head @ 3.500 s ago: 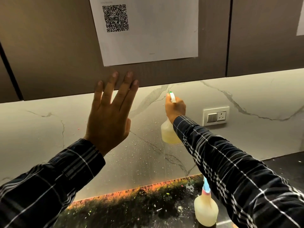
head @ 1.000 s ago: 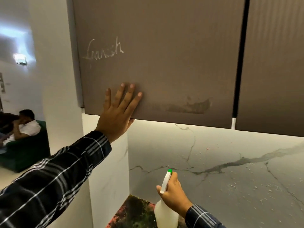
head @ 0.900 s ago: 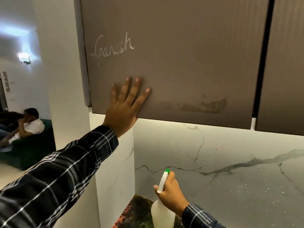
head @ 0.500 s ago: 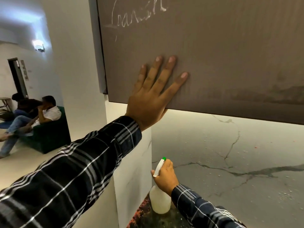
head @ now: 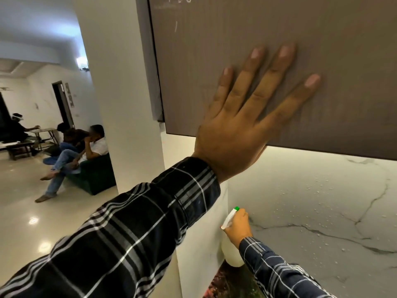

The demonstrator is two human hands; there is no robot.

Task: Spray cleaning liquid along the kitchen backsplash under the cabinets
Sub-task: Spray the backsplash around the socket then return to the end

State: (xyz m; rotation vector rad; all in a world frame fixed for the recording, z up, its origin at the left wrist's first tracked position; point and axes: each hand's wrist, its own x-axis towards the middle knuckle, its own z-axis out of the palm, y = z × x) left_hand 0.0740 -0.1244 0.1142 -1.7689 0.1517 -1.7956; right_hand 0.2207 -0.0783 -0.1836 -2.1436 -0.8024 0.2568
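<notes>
The right hand [head: 237,225] is wrapped around a white spray bottle [head: 231,251], green-tipped nozzle aimed at the droplet-speckled marble backsplash [head: 322,203]. The left hand [head: 240,125] lies flat, fingers spread, on the brown cabinet door [head: 257,22]; its chalk writing is cropped, unreadable.

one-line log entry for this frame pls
left hand: flat on cabinet door | right hand: gripping spray bottle, nozzle at left corner | backsplash: droplets visible | stage: spraying end of run
</notes>
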